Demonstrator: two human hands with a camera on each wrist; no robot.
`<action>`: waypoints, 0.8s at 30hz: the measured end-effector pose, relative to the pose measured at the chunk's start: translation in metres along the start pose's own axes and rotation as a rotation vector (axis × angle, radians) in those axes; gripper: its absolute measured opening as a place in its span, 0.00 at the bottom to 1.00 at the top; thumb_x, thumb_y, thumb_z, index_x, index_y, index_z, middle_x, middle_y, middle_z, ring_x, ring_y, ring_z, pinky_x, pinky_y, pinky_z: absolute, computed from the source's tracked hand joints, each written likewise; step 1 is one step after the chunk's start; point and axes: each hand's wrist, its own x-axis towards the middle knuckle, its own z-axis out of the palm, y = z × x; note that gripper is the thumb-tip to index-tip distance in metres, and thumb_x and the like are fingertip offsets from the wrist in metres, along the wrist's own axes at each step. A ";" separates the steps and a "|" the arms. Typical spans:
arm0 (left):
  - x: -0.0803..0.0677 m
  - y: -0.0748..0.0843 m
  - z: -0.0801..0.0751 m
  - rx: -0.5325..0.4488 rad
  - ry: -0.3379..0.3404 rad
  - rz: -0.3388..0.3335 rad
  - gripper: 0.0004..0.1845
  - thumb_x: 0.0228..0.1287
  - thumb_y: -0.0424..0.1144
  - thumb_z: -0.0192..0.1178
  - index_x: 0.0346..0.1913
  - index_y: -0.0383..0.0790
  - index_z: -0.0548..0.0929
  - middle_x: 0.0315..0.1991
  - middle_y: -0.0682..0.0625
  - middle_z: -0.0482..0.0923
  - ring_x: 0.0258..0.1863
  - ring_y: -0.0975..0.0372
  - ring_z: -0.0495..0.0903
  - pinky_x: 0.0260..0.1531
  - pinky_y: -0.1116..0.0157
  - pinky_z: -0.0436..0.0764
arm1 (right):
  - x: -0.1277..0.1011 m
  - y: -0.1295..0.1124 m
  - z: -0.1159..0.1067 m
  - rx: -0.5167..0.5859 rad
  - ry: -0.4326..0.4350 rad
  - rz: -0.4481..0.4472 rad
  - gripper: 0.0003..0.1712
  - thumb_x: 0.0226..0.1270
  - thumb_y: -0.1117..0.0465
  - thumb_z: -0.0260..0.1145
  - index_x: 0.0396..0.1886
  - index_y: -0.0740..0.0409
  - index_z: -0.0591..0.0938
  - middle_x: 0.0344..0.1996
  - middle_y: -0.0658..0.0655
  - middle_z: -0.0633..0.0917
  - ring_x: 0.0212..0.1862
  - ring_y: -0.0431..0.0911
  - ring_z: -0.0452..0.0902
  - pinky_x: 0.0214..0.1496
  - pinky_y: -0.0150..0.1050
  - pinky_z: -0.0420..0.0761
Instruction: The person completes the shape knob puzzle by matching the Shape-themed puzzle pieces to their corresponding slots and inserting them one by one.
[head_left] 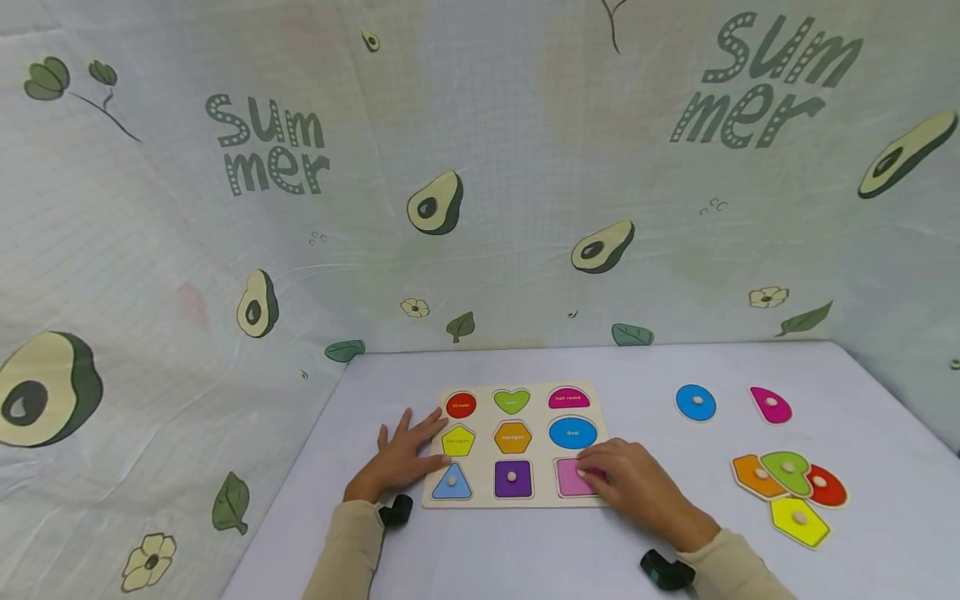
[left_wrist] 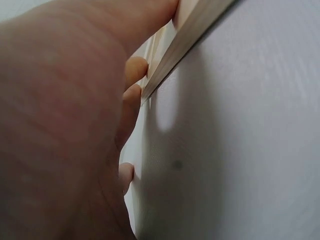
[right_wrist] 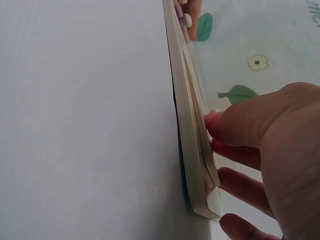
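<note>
Now the left hand [head_left: 401, 458] lies flat with fingers spread on the left edge of the puzzle board [head_left: 517, 444], at the lower middle of the frame on the table [head_left: 600, 367]. The right hand [head_left: 637, 483] presses its fingertips on the pink square piece [head_left: 572, 477] in the board's lower right slot; whether its grip pinches the piece, I cannot tell.

A staged play corner: avocado-print cloth backdrop [head_left: 480, 183] behind a white table [head_left: 525, 550]
</note>
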 end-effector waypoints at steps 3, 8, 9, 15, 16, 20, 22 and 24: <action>0.000 0.001 -0.001 -0.001 -0.004 0.001 0.43 0.59 0.65 0.64 0.77 0.60 0.65 0.79 0.59 0.54 0.79 0.43 0.35 0.67 0.32 0.28 | -0.001 0.001 0.001 0.019 0.000 -0.001 0.15 0.56 0.56 0.79 0.45 0.46 0.90 0.43 0.40 0.87 0.50 0.42 0.82 0.53 0.48 0.82; -0.001 0.001 -0.001 0.001 -0.004 0.010 0.43 0.60 0.64 0.63 0.77 0.59 0.65 0.79 0.58 0.54 0.79 0.43 0.35 0.67 0.32 0.28 | -0.001 0.001 0.001 0.037 0.003 0.005 0.15 0.56 0.57 0.79 0.45 0.46 0.90 0.42 0.39 0.87 0.49 0.41 0.82 0.53 0.48 0.82; -0.001 0.000 0.000 0.000 -0.003 0.014 0.43 0.59 0.64 0.63 0.76 0.59 0.65 0.79 0.58 0.54 0.79 0.42 0.35 0.67 0.32 0.28 | -0.002 0.001 0.001 0.043 0.002 0.008 0.15 0.56 0.57 0.79 0.45 0.45 0.90 0.42 0.38 0.87 0.49 0.41 0.82 0.53 0.48 0.82; 0.001 -0.004 0.000 -0.003 -0.003 0.025 0.42 0.60 0.63 0.64 0.76 0.59 0.65 0.79 0.59 0.53 0.79 0.43 0.35 0.67 0.32 0.28 | 0.000 0.002 -0.003 0.065 -0.027 0.022 0.14 0.58 0.56 0.78 0.45 0.45 0.90 0.40 0.36 0.86 0.48 0.39 0.82 0.53 0.48 0.83; 0.000 -0.006 0.001 0.000 -0.008 0.024 0.41 0.61 0.63 0.63 0.77 0.60 0.65 0.79 0.59 0.53 0.79 0.44 0.35 0.68 0.32 0.28 | -0.002 0.001 -0.002 0.068 -0.035 0.025 0.14 0.59 0.56 0.77 0.45 0.45 0.89 0.40 0.36 0.86 0.48 0.39 0.82 0.53 0.48 0.83; -0.003 -0.008 -0.001 -0.014 -0.003 0.046 0.40 0.62 0.61 0.63 0.76 0.59 0.66 0.78 0.59 0.55 0.79 0.44 0.37 0.68 0.33 0.29 | -0.003 0.001 -0.001 0.072 -0.033 0.030 0.13 0.60 0.54 0.77 0.45 0.45 0.89 0.40 0.35 0.85 0.47 0.38 0.80 0.53 0.47 0.83; -0.005 -0.007 -0.003 -0.028 -0.003 0.047 0.41 0.60 0.62 0.64 0.76 0.58 0.67 0.78 0.58 0.56 0.79 0.44 0.37 0.68 0.33 0.29 | -0.003 0.002 -0.001 0.072 -0.032 0.031 0.14 0.60 0.54 0.77 0.46 0.44 0.89 0.40 0.35 0.84 0.48 0.37 0.80 0.53 0.46 0.82; -0.006 -0.005 -0.005 -0.033 -0.007 0.041 0.42 0.59 0.62 0.65 0.76 0.57 0.67 0.78 0.58 0.56 0.79 0.44 0.37 0.68 0.33 0.29 | -0.003 0.002 -0.002 0.078 -0.036 0.032 0.14 0.60 0.54 0.76 0.46 0.44 0.89 0.41 0.34 0.84 0.48 0.37 0.80 0.53 0.47 0.82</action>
